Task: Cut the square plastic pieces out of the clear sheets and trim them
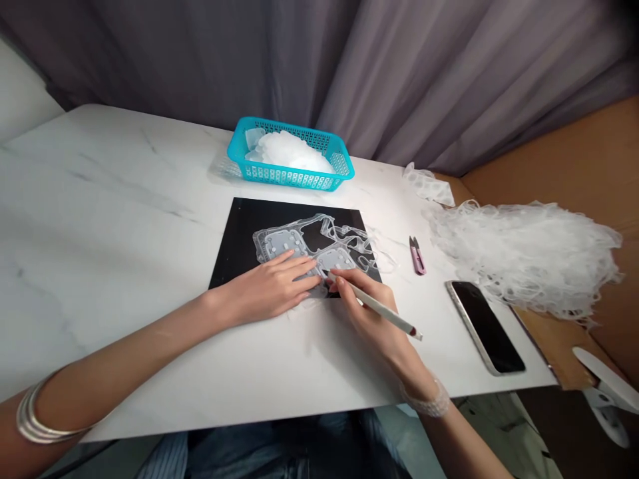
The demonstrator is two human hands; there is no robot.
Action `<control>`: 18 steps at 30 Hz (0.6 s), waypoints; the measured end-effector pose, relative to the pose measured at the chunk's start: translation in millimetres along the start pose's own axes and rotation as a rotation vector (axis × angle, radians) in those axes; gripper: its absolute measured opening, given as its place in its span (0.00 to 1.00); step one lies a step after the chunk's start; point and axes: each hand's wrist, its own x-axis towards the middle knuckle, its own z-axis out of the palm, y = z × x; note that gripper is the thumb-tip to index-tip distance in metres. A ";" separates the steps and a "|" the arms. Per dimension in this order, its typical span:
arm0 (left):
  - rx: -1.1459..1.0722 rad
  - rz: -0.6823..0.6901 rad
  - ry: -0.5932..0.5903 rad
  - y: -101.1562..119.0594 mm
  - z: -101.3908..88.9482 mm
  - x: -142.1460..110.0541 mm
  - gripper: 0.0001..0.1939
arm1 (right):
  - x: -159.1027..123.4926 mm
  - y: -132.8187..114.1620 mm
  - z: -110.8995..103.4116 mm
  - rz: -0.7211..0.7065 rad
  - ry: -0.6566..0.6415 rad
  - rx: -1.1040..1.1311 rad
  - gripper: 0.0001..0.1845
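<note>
My left hand (279, 285) lies flat, fingers stretched out, over a translucent plastic sheet of moulded parts (287, 243). Pinched in my right hand (367, 299) is a slim white pen-shaped tool (387, 311); its dark tip meets the sheet close to my left fingertips. I cannot make out whether that tip is a blade. Under the sheet is a black mat (239, 233). Rounded panels show within the sheet's frame, and one section at the top is an opening onto black. Loose strips of clear trimming (372, 249) curl off its right side, past the mat's edge.
A blue basket (287, 178) holding a pile of translucent pieces stands at the back. To the right are pink thread snips (417, 256), a phone (486, 327) and a large heap of clear plastic scraps (534, 253). A grey curtain (210, 60) hangs behind the marble-patterned table (124, 199).
</note>
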 end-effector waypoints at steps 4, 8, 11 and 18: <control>0.021 -0.001 -0.005 -0.8 -0.1 -0.5 0.18 | -0.4 -2.1 0.1 -0.071 -0.026 -0.117 0.10; 0.045 0.001 -0.037 -1.3 0.0 -0.4 0.18 | 4.0 0.9 4.7 -0.115 -0.042 -0.155 0.10; -0.056 -0.016 0.001 -1.6 0.6 -0.3 0.17 | 5.4 3.0 8.1 -0.174 -0.038 -0.137 0.09; 0.019 0.004 0.048 -0.8 0.1 -0.8 0.17 | -16.8 -3.1 -0.4 -0.351 -0.069 -0.235 0.11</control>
